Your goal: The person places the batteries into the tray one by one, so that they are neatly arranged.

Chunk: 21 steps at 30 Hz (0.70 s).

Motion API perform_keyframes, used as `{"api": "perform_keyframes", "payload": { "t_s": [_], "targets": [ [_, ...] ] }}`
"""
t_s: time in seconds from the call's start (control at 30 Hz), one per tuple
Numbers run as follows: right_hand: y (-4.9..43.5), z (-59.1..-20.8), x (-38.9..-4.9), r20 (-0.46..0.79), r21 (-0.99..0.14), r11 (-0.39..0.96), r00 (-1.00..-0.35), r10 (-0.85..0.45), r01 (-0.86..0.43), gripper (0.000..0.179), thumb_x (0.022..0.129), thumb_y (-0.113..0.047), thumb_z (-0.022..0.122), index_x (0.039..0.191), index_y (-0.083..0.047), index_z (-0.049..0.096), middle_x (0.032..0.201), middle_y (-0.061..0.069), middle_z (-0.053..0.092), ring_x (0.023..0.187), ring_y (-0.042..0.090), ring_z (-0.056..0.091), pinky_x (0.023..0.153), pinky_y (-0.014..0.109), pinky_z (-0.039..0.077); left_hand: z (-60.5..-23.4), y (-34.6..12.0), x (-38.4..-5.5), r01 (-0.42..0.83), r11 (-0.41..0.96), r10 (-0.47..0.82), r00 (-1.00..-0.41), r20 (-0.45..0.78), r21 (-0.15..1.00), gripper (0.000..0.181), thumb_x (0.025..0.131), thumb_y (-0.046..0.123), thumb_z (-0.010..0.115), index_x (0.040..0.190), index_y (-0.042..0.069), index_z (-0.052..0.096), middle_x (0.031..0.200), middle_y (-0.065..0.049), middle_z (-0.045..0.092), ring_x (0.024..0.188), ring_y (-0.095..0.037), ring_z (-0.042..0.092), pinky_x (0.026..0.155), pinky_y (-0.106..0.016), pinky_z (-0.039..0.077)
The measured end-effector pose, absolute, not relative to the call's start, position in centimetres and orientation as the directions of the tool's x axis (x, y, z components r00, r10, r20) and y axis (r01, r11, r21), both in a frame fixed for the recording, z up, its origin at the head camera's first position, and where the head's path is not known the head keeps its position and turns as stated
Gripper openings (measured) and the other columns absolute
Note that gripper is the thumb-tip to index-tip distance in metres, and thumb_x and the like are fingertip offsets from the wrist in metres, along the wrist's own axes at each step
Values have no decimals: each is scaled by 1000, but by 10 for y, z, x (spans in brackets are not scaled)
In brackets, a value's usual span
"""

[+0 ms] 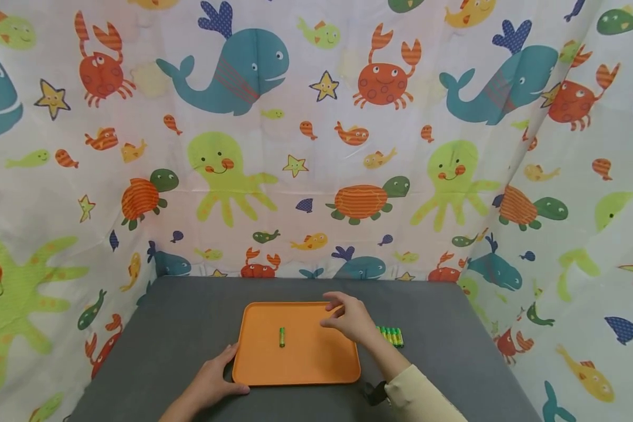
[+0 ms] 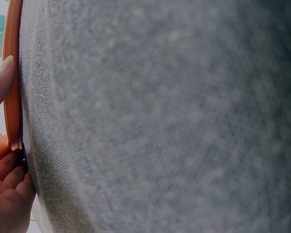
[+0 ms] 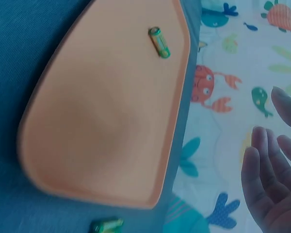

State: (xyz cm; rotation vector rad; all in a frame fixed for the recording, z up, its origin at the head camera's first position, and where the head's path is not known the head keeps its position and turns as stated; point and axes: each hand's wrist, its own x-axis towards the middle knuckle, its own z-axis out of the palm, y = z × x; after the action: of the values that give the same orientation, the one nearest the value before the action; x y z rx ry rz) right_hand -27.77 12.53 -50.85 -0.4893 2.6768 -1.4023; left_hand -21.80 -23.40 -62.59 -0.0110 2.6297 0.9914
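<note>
An orange tray [image 1: 300, 366] lies on the grey table, with one green-and-gold battery [image 1: 282, 337] standing out left of its middle. My left hand [image 1: 211, 375] grips the tray's near left corner, thumb along the front edge and fingers at the left side. In the left wrist view, the curled fingers [image 2: 12, 179] meet the tray's rim. Over the right part of the tray hovers my right hand [image 1: 350, 316], fingers loosely bent and apart, holding nothing. The right wrist view shows the same lone battery [image 3: 159, 42] on the tray.
Several more green batteries [image 1: 392, 336] lie side by side right of the tray, partly behind my right forearm. Grey cloth [image 1: 190, 316] covers the table. A sea-animal curtain [image 1: 316, 176] encloses it at the back and sides.
</note>
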Motion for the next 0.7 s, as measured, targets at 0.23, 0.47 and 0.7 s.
{"api": "perform_keyframes", "payload": {
  "t_s": [0.23,0.47,0.7],
  "targets": [
    [153,-516,-278,98,-778,587,-966,-238,-223,55,81,-22,87,131,-15,65,103,2,70,84,16,66,67,28,57,-626,-233,-217,-115,752,106,-951,-291,649,122,59,57,92,158,10,37,159,-27,34,143,-50,36,106,-67,37],
    [171,-526,-276,78,-787,591,-978,-191,-178,55,80,-21,88,130,-14,66,102,5,71,84,15,68,65,30,57,-625,-234,-217,-106,751,112,-953,-283,652,121,60,55,93,158,10,37,159,-27,35,144,-50,35,106,-68,36],
    [192,-529,-277,61,-781,611,-989,-138,-133,56,79,-21,88,131,-15,66,105,10,71,83,15,66,65,31,57,-626,-233,-216,-118,747,103,-952,-290,654,123,58,56,93,157,10,37,159,-26,35,144,-50,35,106,-67,37]
  ]
}}
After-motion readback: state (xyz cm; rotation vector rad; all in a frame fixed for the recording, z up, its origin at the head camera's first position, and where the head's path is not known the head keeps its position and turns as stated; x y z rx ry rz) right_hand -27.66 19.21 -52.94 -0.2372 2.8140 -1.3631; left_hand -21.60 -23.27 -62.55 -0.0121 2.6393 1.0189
